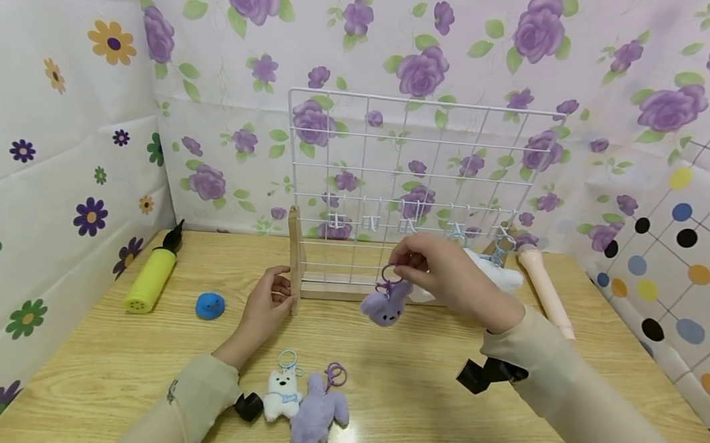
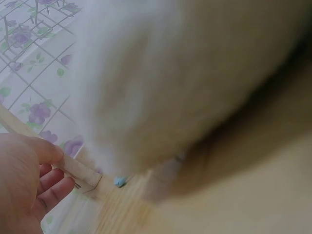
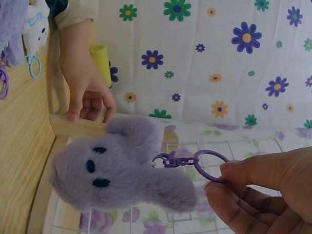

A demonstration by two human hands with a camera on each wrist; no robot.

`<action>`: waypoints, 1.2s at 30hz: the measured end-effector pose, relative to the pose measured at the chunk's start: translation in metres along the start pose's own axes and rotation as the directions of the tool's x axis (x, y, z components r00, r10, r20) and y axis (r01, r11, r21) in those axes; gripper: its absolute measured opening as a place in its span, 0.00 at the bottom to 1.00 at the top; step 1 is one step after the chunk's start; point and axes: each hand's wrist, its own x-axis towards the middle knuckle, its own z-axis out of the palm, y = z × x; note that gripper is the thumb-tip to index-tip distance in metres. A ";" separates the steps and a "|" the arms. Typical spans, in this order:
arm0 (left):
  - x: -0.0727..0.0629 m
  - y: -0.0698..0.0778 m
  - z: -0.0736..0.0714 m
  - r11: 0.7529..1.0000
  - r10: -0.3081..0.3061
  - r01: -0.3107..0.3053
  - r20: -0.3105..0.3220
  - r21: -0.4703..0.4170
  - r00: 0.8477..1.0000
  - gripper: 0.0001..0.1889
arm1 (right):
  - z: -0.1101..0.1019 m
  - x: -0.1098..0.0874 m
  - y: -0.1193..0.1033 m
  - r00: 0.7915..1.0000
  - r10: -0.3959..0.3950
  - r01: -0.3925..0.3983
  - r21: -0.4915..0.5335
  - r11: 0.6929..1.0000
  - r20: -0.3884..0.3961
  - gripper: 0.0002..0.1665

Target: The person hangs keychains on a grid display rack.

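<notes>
Patterned walls close in the back and sides of a wood-grain table, a person's sleeved arms reaching in from the front. Toward the rear stands a white wire rack, open wood before it. A pale tube lies near its right end, a yellow pump near the table's left edge. Closer in, a purple plush lies beside a white bear. The left hand grips the rack's wooden foot. The right hand, thumb and fingertips pinched on a purple ring, dangles a lavender plush below the fingers, in front of the rack.
</notes>
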 end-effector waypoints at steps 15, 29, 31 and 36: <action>0.000 0.002 -0.002 1.000 0.001 -0.001 0.003 0.002 1.000 0.28 | -0.014 0.023 0.012 0.993 0.073 -0.075 -0.012 0.997 -0.097 0.03; -0.001 0.000 -0.001 1.000 -0.019 0.019 0.008 -0.008 1.000 0.28 | -0.019 0.028 0.028 0.978 0.163 -0.170 -0.046 0.984 -0.128 0.07; 0.000 0.001 -0.001 1.000 -0.022 0.022 0.010 -0.008 1.000 0.28 | -0.020 0.029 0.029 0.976 0.178 -0.185 -0.046 0.982 -0.127 0.07; -0.001 0.002 -0.002 0.999 -0.032 0.032 0.010 -0.005 0.999 0.28 | -0.020 0.030 0.033 0.974 0.193 -0.200 -0.054 0.978 -0.122 0.06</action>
